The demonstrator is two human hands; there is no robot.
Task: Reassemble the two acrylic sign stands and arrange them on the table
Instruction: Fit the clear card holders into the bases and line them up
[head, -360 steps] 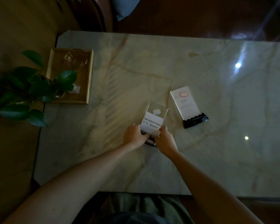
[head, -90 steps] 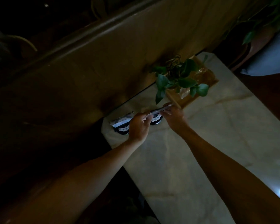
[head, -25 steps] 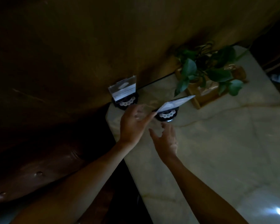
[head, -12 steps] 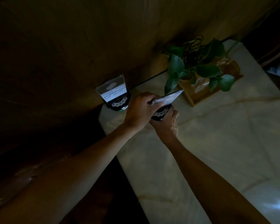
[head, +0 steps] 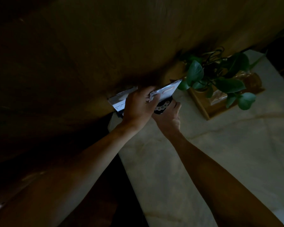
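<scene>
Two acrylic sign stands sit at the far left corner of the marble table [head: 203, 153]. The right sign stand [head: 168, 91] has a clear panel with a white card and a black scalloped base [head: 162, 108]. My left hand [head: 138, 107] grips the panel's lower left edge. My right hand [head: 169, 117] holds the black base from below. The left sign stand [head: 120, 99] stands behind my left hand, mostly hidden, with a white printed card showing.
A leafy green plant [head: 220, 76] hangs over a wooden tray [head: 208, 110] just right of the stands. A brown wall or sofa back [head: 105, 46] runs along the table's left edge. The scene is very dim.
Both hands closed on the right sign stand and stay on it. The view has shifted closer, and my left hand now covers most of the left stand.
</scene>
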